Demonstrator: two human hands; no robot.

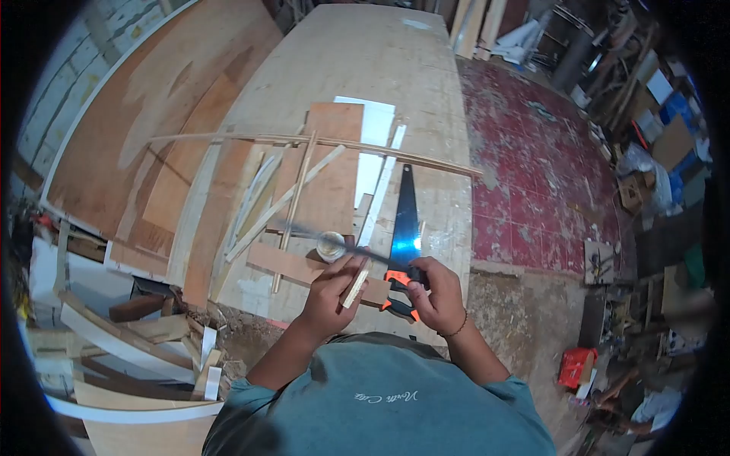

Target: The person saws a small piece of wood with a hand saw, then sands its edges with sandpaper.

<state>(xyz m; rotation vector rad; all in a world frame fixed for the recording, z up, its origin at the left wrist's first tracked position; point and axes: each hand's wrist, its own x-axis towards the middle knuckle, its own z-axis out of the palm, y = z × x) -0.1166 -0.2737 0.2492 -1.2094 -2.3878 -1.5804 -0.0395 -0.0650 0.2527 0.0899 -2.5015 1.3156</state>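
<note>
The left hand (332,292) pinches a short pale wood piece (355,289). The right hand (439,295) closes its grip on a dark, blurred long tool (378,254) pointing toward ten o'clock. On the worktop (357,53), a handsaw (406,220) lies at twelve o'clock from the hands, a jar (331,245) at eleven.

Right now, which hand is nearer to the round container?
The left hand, just below the round container in view; the right hand is farther off, beyond the saw handle.
</note>
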